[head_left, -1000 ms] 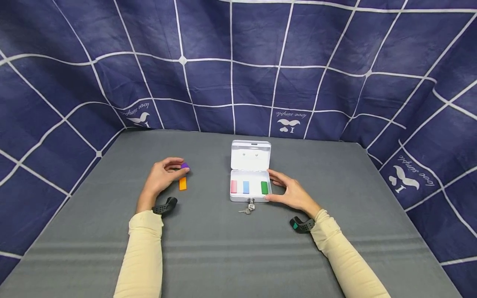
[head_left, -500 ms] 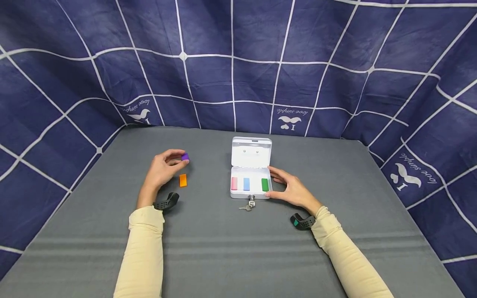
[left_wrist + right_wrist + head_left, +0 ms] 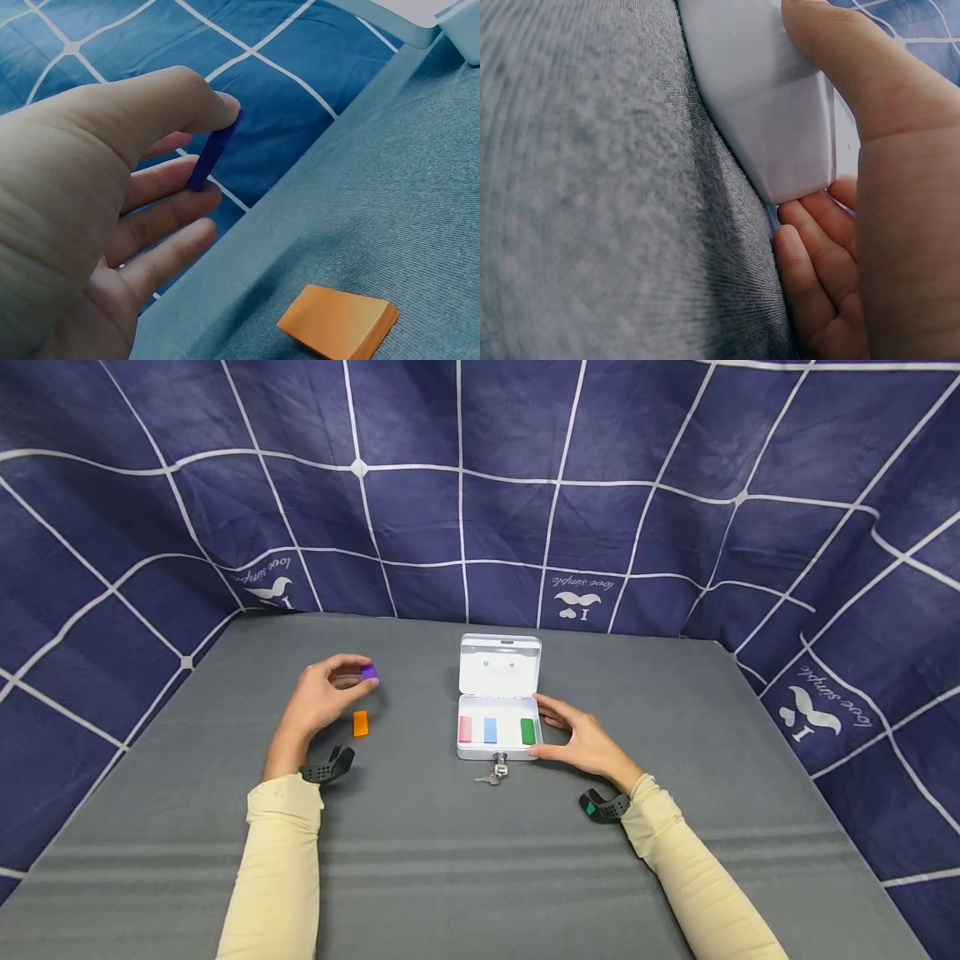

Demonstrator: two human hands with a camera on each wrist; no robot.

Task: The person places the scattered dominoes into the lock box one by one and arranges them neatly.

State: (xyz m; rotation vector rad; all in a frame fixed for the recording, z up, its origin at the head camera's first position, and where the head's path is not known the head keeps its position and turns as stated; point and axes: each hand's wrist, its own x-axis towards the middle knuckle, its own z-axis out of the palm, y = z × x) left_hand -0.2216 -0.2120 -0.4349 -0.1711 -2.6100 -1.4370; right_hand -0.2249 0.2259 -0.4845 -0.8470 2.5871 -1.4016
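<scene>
My left hand (image 3: 321, 695) pinches a thin purple block (image 3: 215, 155) between thumb and fingertips, held above the table. Just below it on the cloth lies an orange block (image 3: 361, 723). In the middle stands a small white metal cash box (image 3: 476, 752), its lid (image 3: 498, 668) raised. Inside lie a pink block (image 3: 465, 729), a blue block (image 3: 490, 730) and, nearer the right wall, a green block (image 3: 528, 731). My right hand (image 3: 585, 745) holds the box by its right side, thumb at the front corner and fingertips toward the hinge, as the right wrist view shows the box wall (image 3: 772, 120) against them.
From the lock at the box's front hang small keys (image 3: 492, 777), lying over the grey tablecloth (image 3: 420, 843). A blue curtain (image 3: 420, 518) with white lines rises behind the table and along both sides. Black wrist cameras sit on both wrists.
My left hand has lifted the purple block off the cloth beside the orange block and moved it slightly away from me. My right hand stays on the box.
</scene>
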